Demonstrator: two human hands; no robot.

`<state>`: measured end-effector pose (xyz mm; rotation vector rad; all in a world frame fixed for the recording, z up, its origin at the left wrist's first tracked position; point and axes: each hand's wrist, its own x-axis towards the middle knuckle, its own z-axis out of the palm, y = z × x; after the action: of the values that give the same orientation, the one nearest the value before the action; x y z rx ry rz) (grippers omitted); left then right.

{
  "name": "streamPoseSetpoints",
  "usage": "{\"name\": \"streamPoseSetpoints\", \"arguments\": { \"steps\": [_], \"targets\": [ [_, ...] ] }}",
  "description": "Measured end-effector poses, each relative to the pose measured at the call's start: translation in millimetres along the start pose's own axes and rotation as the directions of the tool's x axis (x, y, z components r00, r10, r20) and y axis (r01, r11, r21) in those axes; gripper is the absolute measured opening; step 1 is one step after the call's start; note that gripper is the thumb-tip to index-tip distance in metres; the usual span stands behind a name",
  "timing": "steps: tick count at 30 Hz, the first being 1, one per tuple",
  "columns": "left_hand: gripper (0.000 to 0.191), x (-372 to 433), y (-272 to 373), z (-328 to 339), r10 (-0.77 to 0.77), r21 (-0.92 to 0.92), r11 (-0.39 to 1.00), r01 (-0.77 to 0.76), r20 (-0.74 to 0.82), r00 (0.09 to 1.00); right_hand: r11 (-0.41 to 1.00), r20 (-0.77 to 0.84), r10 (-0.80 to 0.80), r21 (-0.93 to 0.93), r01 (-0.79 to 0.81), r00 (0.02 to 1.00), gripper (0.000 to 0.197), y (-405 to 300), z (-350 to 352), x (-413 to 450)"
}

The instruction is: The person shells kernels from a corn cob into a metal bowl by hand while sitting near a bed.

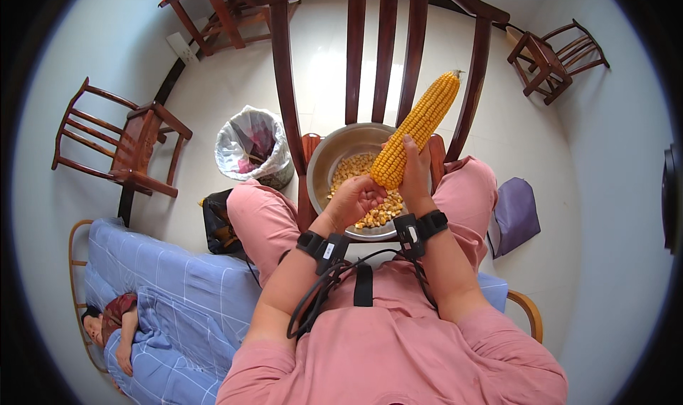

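Note:
A large ear of yellow corn point(419, 127) slants up to the right above a round metal basin point(319, 191). My right hand point(415, 165) is closed around its lower part, the thumb lying along the kernels. At the ear's lower end is my left hand point(358, 198), palm partly up and fingers curled close to the kernels; whether it grips any is not clear. Loose corn kernels point(380, 215) lie in the basin below both hands. The basin rests on the seat of a dark wooden chair point(355, 58) between my knees. Black bands with devices are strapped to both wrists.
A lined waste bin point(224, 154) and a black bag point(216, 223) stand left of my knee. A purple object point(516, 218) lies right. Small wooden chairs point(136, 143) stand near the walls. A person point(120, 319) lies on the blue-covered bed point(176, 266) behind left. Black cables cross my lap.

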<state>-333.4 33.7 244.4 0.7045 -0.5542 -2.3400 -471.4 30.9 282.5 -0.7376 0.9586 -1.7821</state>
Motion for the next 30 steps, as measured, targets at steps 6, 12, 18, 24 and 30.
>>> {"name": "streamPoseSetpoints", "arguments": {
  "steps": [6,12,18,24,30],
  "targets": [
    [0.011,1.3,2.3,10.7,-0.008,0.035,0.999,0.010,-0.061,0.998,0.997,0.014,0.070,0.017,-0.070,0.997,0.028,3.6,-11.9,1.8],
    [0.012,-2.7,9.1,4.2,-0.058,0.144,0.989,0.045,0.089,0.994,0.971,0.046,0.152,0.179,-0.158,0.987,0.035,3.6,-13.1,2.8],
    [0.022,-13.0,22.6,17.7,-0.001,0.207,0.978,0.009,-0.038,0.999,0.926,0.048,0.225,0.301,-0.229,0.973,0.036,0.0,-14.1,3.6],
    [0.030,-16.8,24.3,20.1,0.018,0.242,0.970,-0.011,-0.026,1.000,0.933,0.075,0.226,0.270,-0.238,0.971,0.038,-4.0,-13.3,-0.3],
    [0.044,-15.4,20.7,27.6,-0.139,0.208,0.970,0.130,0.030,0.990,0.943,0.097,0.219,0.234,-0.236,0.971,0.039,-2.7,-11.4,-0.1]
  ]
}}
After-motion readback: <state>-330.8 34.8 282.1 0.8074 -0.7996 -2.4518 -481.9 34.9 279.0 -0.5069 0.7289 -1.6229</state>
